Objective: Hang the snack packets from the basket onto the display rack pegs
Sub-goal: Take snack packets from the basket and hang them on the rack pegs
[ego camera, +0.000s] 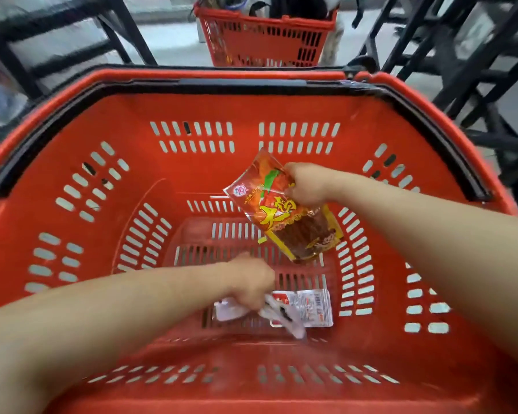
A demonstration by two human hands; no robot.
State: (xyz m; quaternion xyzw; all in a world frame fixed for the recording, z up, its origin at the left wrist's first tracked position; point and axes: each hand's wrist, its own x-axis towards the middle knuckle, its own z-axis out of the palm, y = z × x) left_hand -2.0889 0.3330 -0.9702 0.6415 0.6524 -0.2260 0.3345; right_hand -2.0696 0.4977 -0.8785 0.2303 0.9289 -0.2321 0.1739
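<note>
I look down into a large red plastic basket with slotted walls. My right hand grips a red and yellow snack packet near its top and holds it tilted above the basket floor. My left hand reaches to the bottom of the basket and grips a white packet that lies back side up; part of that packet is hidden under the hand and blurred. No display rack pegs are plainly in view.
A second red basket stands on the floor beyond the near one, with dark items inside. Black metal rack frames rise at the right and at the left. Grey floor lies between them.
</note>
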